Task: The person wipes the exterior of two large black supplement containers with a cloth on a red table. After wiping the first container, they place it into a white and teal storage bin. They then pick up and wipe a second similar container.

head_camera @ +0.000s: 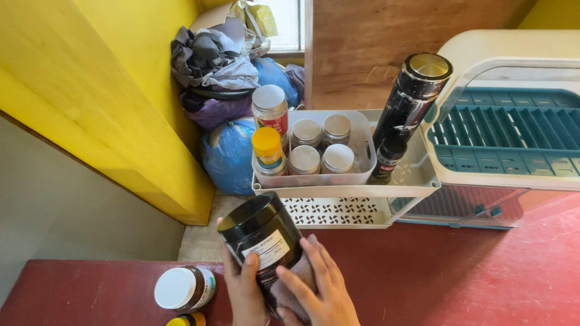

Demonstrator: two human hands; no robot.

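Both hands grip one black jar (261,237) low over the red counter (423,278): the left hand (243,284) wraps its labelled side, the right hand (317,290) presses a grey cloth (296,284) against it. Just left lies a white-lidded jar (183,288); behind stands a white tray (362,163) of silver-lidded jars (304,159).

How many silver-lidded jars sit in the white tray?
4, in a two-by-two block: back left, back right, front left, front right. Taller jars stand at their left, so more could be hidden.
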